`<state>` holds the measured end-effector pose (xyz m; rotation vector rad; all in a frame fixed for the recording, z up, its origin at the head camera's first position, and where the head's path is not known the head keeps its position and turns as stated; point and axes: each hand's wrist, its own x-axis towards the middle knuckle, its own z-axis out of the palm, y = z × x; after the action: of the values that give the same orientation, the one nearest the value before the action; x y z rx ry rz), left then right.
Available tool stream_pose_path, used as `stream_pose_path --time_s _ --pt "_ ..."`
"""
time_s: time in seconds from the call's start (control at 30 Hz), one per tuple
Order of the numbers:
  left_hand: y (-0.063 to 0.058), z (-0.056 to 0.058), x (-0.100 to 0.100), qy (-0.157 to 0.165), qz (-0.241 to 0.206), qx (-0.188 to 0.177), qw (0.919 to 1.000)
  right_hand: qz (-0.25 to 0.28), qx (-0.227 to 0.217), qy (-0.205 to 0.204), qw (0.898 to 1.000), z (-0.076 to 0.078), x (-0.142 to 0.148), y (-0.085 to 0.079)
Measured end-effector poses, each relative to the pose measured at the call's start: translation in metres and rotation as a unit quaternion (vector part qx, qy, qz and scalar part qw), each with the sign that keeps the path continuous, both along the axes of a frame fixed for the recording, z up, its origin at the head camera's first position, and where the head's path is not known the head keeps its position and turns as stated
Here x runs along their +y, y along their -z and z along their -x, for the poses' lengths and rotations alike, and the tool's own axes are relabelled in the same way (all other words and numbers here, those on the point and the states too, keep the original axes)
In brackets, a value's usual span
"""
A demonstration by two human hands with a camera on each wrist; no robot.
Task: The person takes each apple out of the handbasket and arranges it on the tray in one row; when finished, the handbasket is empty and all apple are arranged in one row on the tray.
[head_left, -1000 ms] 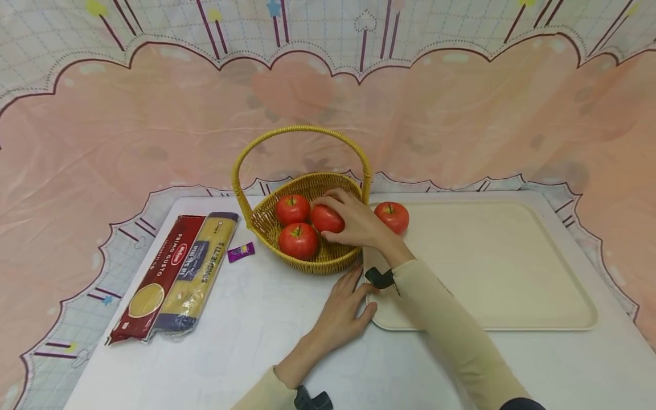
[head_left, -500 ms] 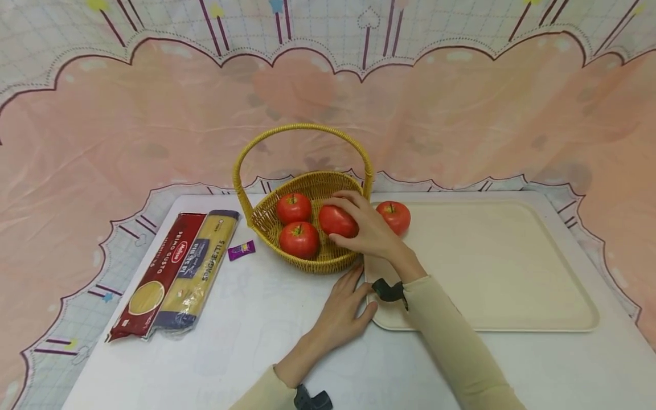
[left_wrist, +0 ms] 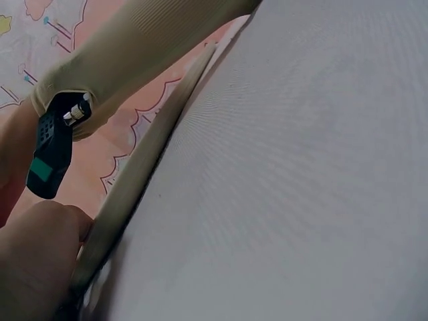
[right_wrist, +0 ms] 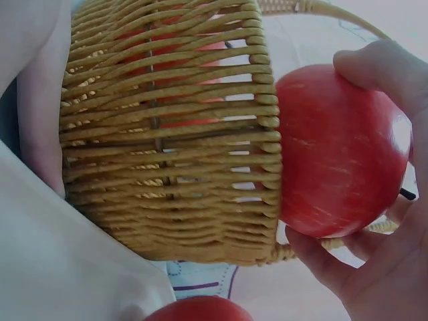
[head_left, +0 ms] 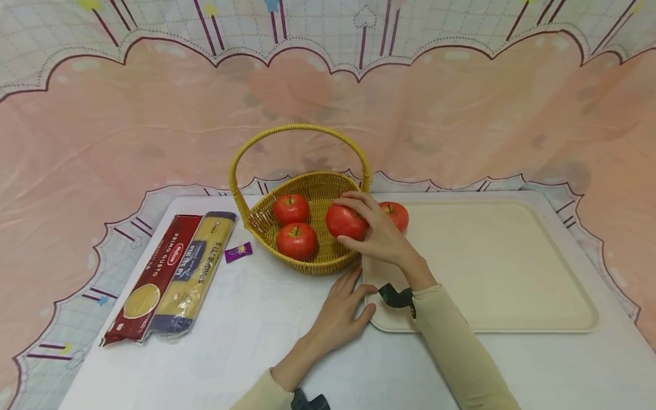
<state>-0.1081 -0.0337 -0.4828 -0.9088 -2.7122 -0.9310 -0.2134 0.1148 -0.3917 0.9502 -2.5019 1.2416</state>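
My right hand holds a red apple in curled fingers and thumb, at the right rim of the yellow wicker basket. Two more apples sit inside the basket. Another apple is on the cream tray, at its back left corner, partly hidden by my right hand. My left hand lies with extended fingers at the tray's left edge, fingertips at the basket's base. In the left wrist view, that hand is by the tray rim.
Two spaghetti packs, one red and one yellow and blue, lie side by side at the table's left. Between them and the basket is a small purple wrapped sweet. The basket's tall handle arches upward. A patterned curtain hangs behind.
My right hand has lifted the apple from among the others in the basket and drawn it rightward to the rim. My left hand has stayed in place.
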Motion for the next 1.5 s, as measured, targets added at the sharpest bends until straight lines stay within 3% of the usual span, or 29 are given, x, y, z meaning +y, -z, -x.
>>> stream_pose_path --time_s 0.33,0.6,1.07,1.5 --pt "-0.002 0.002 0.0 0.005 0.001 0.005 1.0 -0.006 0.022 0.002 1.0 -0.005 0.015 -0.008" --pt "-0.001 0.001 -0.001 -0.007 0.002 -0.015 0.9999 -0.008 0.013 0.006 1.0 -0.006 0.024 -0.01" --pt "0.002 0.0 0.0 0.001 -0.003 -0.003 1.0 0.005 -0.003 0.017 1.0 -0.004 0.041 -0.007" --pt "0.0 -0.001 -0.001 -0.006 -0.001 -0.02 0.9998 -0.002 0.014 0.059 0.998 0.002 0.057 -0.008"
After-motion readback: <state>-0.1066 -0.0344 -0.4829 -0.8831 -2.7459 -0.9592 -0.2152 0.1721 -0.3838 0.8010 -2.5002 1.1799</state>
